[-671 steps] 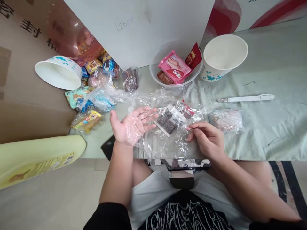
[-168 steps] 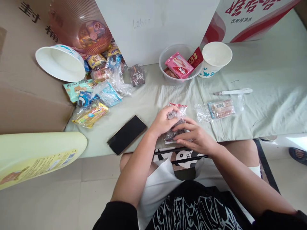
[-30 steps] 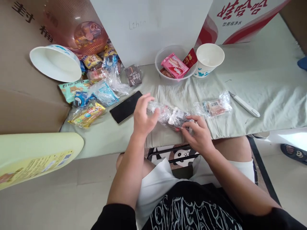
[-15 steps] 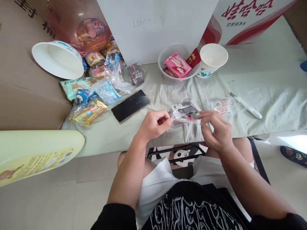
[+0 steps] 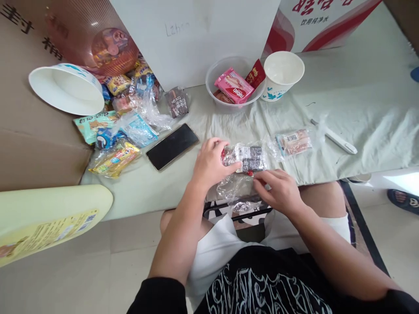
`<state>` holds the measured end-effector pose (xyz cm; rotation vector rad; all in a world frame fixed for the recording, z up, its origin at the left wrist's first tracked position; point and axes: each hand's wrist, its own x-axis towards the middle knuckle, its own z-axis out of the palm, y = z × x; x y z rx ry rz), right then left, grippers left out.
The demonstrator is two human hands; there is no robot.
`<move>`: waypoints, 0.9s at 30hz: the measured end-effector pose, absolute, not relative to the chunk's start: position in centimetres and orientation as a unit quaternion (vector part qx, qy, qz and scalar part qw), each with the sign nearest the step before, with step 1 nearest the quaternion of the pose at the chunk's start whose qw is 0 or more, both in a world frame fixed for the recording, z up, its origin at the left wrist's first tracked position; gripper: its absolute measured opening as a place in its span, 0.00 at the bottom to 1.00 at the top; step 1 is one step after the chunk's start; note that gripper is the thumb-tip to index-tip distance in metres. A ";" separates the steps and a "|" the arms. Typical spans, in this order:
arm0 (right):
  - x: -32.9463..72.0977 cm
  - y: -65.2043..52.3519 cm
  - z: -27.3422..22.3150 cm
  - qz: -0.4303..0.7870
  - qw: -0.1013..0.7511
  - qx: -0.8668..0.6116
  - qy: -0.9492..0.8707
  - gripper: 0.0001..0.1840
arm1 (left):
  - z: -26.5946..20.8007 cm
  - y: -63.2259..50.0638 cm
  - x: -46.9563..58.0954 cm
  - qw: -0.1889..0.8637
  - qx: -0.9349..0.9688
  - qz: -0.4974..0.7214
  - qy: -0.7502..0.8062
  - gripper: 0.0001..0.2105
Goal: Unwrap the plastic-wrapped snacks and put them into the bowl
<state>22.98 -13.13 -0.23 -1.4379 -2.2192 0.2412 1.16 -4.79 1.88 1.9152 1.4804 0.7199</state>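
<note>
A small snack packet [image 5: 251, 158] with a dark printed label and red bits lies on the cloth before me. My left hand [image 5: 211, 162] is closed around its left end, thumb along the near side. Close to its lower right corner is my right hand [image 5: 278, 188], fingers curled in; whatever they pinch is hidden. Crumpled clear plastic wrap [image 5: 229, 186] spreads below the packet and hangs over the table edge. To the right lies another clear-wrapped packet [image 5: 294, 142], pinkish with a printed label.
A white knife-like tool [image 5: 340, 142] lies at right. Behind are a plastic bowl [image 5: 212, 93] of snacks and a paper cup [image 5: 284, 72]. A phone [image 5: 172, 146], a brown cocoa packet [image 5: 177, 102], piled snacks [image 5: 114, 159] and a tilted paper bowl [image 5: 68, 89] are left.
The packet now lies flatter, its label showing. My left hand has opened wider around its end; my right hand has come down and left. Clear wrap now hangs over the near edge.
</note>
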 end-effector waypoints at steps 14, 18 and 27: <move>20.6 -11.1 -0.9 0.134 0.290 -0.555 -0.769 0.27 | 3.7 -5.3 0.0 0.744 0.383 0.284 0.469 0.11; 22.2 -10.3 -0.5 0.218 0.337 -0.543 -0.738 0.23 | 3.6 -4.3 0.0 0.727 0.342 0.310 0.508 0.10; 24.3 -9.6 1.8 0.266 0.482 -0.661 -0.510 0.09 | 1.8 -3.8 -0.4 0.540 0.413 0.417 0.603 0.09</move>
